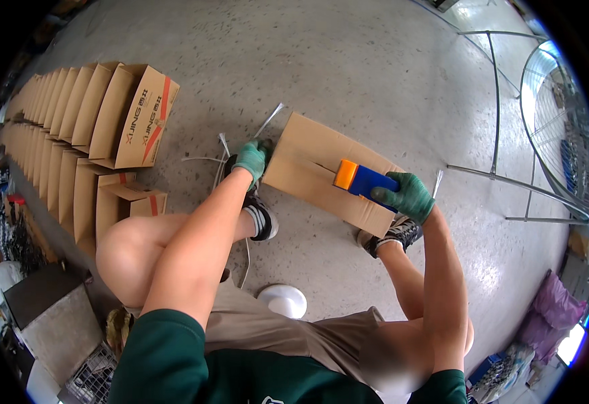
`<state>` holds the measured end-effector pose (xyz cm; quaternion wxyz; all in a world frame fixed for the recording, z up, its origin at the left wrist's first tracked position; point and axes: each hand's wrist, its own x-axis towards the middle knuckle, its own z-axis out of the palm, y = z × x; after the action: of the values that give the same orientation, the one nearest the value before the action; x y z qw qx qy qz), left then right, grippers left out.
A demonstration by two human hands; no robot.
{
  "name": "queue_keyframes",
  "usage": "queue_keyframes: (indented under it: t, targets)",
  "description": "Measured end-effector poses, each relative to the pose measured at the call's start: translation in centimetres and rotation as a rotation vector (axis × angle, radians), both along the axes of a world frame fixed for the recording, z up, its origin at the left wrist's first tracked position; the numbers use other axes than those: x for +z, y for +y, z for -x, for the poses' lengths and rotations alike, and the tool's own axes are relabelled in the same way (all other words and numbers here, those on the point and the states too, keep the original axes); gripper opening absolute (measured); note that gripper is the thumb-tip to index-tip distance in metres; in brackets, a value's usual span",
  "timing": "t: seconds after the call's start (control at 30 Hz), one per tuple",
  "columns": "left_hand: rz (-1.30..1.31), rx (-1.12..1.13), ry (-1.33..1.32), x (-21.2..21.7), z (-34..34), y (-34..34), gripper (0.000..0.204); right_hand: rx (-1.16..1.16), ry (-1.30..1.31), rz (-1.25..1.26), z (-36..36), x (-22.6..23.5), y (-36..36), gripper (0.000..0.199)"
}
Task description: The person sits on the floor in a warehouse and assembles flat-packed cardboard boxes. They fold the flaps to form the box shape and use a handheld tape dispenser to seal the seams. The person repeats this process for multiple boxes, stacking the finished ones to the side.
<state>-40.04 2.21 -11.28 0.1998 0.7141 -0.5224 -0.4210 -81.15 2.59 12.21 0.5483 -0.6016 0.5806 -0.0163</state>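
A closed brown cardboard box (308, 153) lies tilted on the floor between my feet, with a seam along its top. My right hand (405, 196), in a green glove, is closed around a blue and orange tape dispenser (368, 185). The dispenser rests on or just over the seam, toward the box's right end; its contact with the box cannot be made out. At the box's left end is my gloved left hand (252, 160), its fingers bent against the edge and partly hidden.
Rows of open cardboard boxes (149, 121) stand at the left. White straps (267, 121) lie on the floor near my left foot, another strap (438, 182) beyond the box. A metal frame (493, 101) with a round fan-like cage stands at the right. A white round object (284, 301) sits below me.
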Motion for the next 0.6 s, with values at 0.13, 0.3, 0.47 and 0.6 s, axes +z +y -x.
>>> queue_keyframes:
  t: [0.13,0.3,0.47,0.6]
  targets:
    - [0.181,0.077,-0.169,6.5,4.5,-1.2,0.047,-0.061,-0.015,0.022,1.1,-0.6,1.2,0.040]
    - [0.231,-0.223,0.169,10.5,8.3,-1.1,0.047,0.016,0.004,0.066,0.4,-0.4,0.8,0.042]
    - [0.654,-0.516,-0.506,12.0,10.2,-0.3,0.039,0.042,0.206,0.033,2.3,2.6,0.7,0.051]
    - [0.521,-0.530,-0.529,11.4,9.5,-0.3,0.039,0.005,0.339,-0.018,10.3,5.5,3.7,0.042]
